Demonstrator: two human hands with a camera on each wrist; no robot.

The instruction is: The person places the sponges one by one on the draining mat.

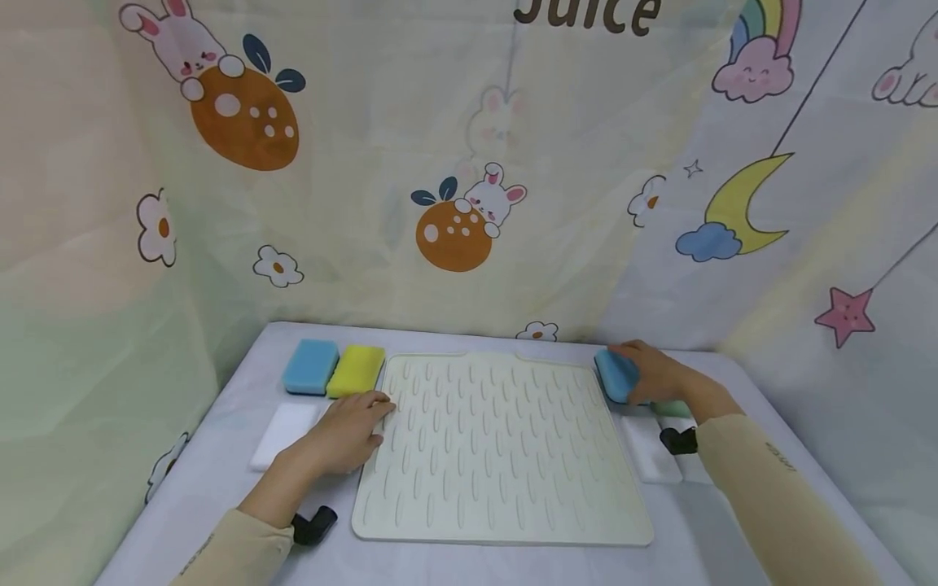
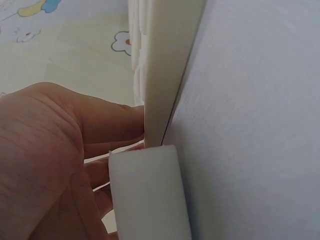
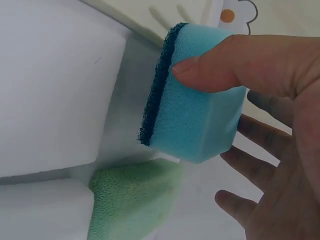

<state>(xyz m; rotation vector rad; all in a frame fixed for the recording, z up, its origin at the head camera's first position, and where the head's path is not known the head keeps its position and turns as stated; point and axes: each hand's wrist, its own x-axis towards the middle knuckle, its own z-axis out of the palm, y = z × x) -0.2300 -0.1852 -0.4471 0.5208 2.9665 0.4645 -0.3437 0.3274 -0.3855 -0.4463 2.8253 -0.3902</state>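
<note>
My right hand pinches a blue sponge with a dark scouring layer, thumb on one side and fingers on the other. The sponge is tilted, beside the far right corner of a cream ridged mat. Below it in the right wrist view is a green sponge, partly hidden by the hand in the head view. My left hand rests at the mat's left edge, fingertips touching it. In the left wrist view the thumb meets the mat's side, and a white sponge block hides some fingers.
Another blue sponge and a yellow sponge lie at the back left. White blocks sit right of the mat, and one white block lies left of it. A printed cloth hangs behind the table.
</note>
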